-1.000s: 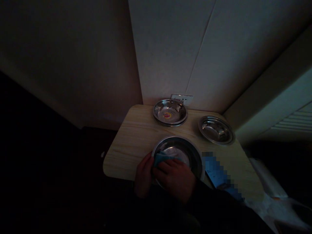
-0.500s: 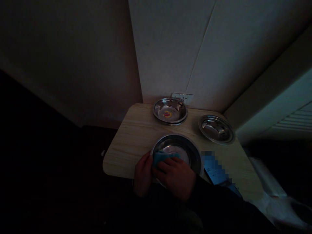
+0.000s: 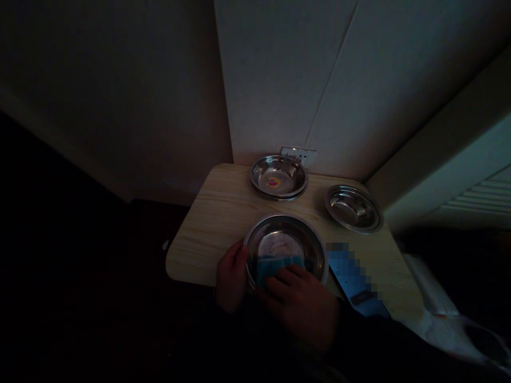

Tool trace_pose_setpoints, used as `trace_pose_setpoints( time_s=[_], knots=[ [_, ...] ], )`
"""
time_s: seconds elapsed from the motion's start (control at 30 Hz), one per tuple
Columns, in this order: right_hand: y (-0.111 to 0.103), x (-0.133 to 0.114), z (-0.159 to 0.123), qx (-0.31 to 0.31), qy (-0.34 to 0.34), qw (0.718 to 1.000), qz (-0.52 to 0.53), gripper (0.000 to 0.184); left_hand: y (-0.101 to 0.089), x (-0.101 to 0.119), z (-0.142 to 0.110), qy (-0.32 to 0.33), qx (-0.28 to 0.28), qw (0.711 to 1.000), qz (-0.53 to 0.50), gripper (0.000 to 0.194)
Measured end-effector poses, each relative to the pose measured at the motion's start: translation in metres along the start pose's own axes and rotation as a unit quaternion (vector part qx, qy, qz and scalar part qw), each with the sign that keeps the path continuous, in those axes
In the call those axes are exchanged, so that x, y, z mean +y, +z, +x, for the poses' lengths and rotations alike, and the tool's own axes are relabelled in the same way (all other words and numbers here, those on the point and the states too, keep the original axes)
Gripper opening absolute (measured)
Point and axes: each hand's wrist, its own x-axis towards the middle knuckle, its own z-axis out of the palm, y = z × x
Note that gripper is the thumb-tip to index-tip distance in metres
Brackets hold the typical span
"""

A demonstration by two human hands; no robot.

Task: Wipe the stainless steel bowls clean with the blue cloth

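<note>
Blue cloth (image 3: 268, 269): shifts from the left inner wall toward the near side compared with half a second ago, the right hand (image 3: 298, 300) drawing back toward the body with it; the steel bowl (image 3: 281, 244) keeps roughly its place.
Right hand: grasps the cloth, fingers bent over its near edge and pressing it into the bowl; the thumb is too dark to make out.
Left hand: clasps the bowl's rim at its left side, thumb uppermost.
Bowl's place: at the near side of the wooden table (image 3: 199, 239), its nearest rim hidden by the hands; I cannot tell whether it overhangs the edge or is lifted.
What could go wrong: a hard push on the near wall might tip or slide the bowl if the left hand's hold slackens; a swing to the right might knock the phone (image 3: 351, 284) just beside the rim.
Bowl's direction: mouth upward; being round, it shows no long axis.
Cloth's direction: long axis runs left to right across the bowl; the part under the fingers is hidden.
Behind: a bowl stack (image 3: 287, 183) near the wall socket (image 3: 310, 156), and nested bowls (image 3: 351, 211) to its right.
</note>
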Motion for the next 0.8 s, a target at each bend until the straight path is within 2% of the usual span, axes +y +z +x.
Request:
trace_pose_setpoints(
  time_s=[0.13,0.33,0.4,0.5,0.6,0.73,0.8],
  knots=[
    [-0.004,-0.004,-0.020,0.000,0.015,1.000,0.005,0.020,0.007,0.000,-0.003,0.026,0.016,0.999,0.009,0.038],
    [0.012,-0.013,-0.015,0.062,0.034,0.997,-0.007,0.020,0.005,0.005,-0.012,0.072,0.086,0.990,0.091,0.035],
    [0.014,-0.008,-0.024,0.056,0.040,0.998,-0.004,0.021,0.003,0.005,-0.016,0.092,0.089,0.987,0.100,0.034],
    [0.012,0.001,-0.033,0.004,0.066,0.997,0.030,0.021,0.005,0.003,-0.022,0.113,0.094,0.982,0.115,0.035],
    [0.012,0.001,-0.014,-0.031,0.097,0.988,0.116,0.021,0.009,-0.001,-0.029,0.098,0.126,0.978,0.133,0.035],
    [0.018,-0.009,0.026,0.022,0.152,0.970,0.187,0.029,0.010,-0.001,-0.031,0.093,0.154,0.976,0.121,0.036],
    [0.021,-0.010,0.029,0.054,0.144,0.964,0.216,0.029,0.007,0.001,-0.028,0.106,0.185,0.969,0.126,0.036]
  ],
)
